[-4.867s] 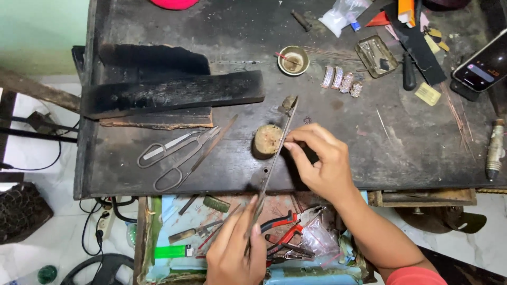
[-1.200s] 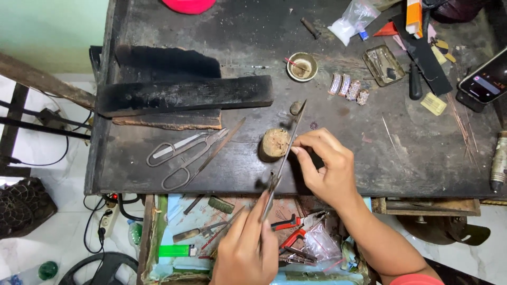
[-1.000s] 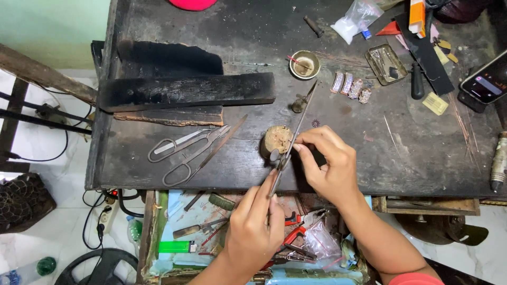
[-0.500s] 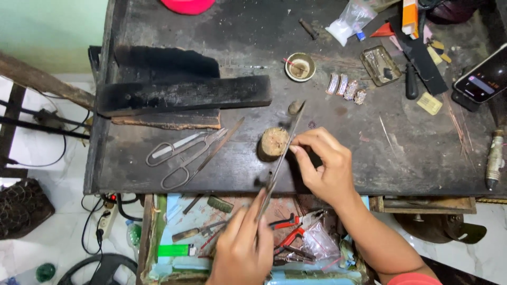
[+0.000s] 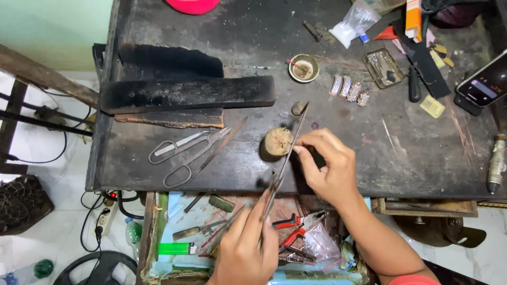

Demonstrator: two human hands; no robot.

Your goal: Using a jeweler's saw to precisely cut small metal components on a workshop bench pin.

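Metal file (image 5: 288, 150) in two hands, one wooden peg (image 5: 276, 143), one scissors (image 5: 186, 150)

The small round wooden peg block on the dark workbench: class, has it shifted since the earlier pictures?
No. The wooden peg block keeps its place right of the metal shears and below the small round dish.
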